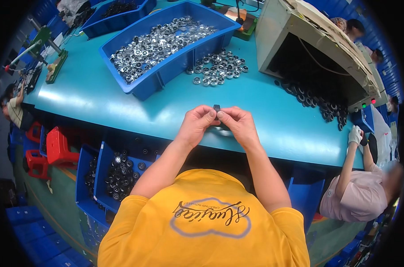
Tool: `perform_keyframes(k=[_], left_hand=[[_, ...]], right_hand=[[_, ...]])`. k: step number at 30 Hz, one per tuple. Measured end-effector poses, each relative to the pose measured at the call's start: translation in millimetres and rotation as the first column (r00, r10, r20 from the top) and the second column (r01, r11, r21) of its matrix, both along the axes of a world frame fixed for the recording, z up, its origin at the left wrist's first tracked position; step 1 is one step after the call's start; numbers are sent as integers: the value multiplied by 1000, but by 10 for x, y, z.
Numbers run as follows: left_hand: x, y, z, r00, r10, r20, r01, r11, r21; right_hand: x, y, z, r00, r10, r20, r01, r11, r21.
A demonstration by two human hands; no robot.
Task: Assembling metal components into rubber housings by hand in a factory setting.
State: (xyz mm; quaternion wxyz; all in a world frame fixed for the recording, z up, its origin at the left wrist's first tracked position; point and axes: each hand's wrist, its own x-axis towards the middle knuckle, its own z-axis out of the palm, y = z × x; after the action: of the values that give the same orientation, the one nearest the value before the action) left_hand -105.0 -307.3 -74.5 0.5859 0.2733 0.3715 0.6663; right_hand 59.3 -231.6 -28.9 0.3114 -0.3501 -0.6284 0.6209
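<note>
My left hand [196, 126] and my right hand [240, 125] meet over the near edge of the table. Between their fingertips they pinch a small black part [217, 108], held upright; its round shape is mostly covered by the fingers. Ahead of the hands lies a loose cluster of small shiny round parts with dark centres [212, 81]. Just behind that cluster stands a big blue bin [144, 85] heaped with the same silvery round parts [142, 51].
Right of me, black rings [315, 99] spill from a boxy machine [273, 33] with an open mouth. A gloved co-worker [357, 191] sits at the right. Below the table's left edge are blue bins of black round parts [122, 175] and red stools [59, 147]. A green hand press [55, 66] stands far left.
</note>
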Motion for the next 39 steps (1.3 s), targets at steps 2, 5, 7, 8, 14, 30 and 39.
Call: perform_keyframes(k=[2, 5, 7, 8, 14, 30, 39], left_hand=[[56, 23, 19, 996, 13, -84, -15, 1000, -25], [129, 41, 29, 980, 23, -198, -32, 999, -41], [163, 44, 30, 987, 6, -160, -14, 999, -51], [181, 44, 45, 991, 0, -134, -6, 999, -47], [227, -9, 147, 984, -6, -179, 3, 1000, -15], [-40, 2, -29, 987, 20, 157, -26, 999, 36], [-99, -18, -66, 975, 11, 221, -37, 993, 111]], right_hand=[[40, -53, -86, 997, -71, -5, 71, 995, 67], [99, -92, -144, 992, -126, -27, 127, 991, 35], [120, -96, -191, 991, -116, -63, 108, 988, -112], [127, -78, -200, 992, -97, -84, 82, 983, -163], [192, -10, -138, 997, -38, -63, 27, 986, -166], [-149, 279, 16, 992, 125, 33, -115, 969, -220], [-445, 939, -136, 874, -288, 392, -75, 716, 694]])
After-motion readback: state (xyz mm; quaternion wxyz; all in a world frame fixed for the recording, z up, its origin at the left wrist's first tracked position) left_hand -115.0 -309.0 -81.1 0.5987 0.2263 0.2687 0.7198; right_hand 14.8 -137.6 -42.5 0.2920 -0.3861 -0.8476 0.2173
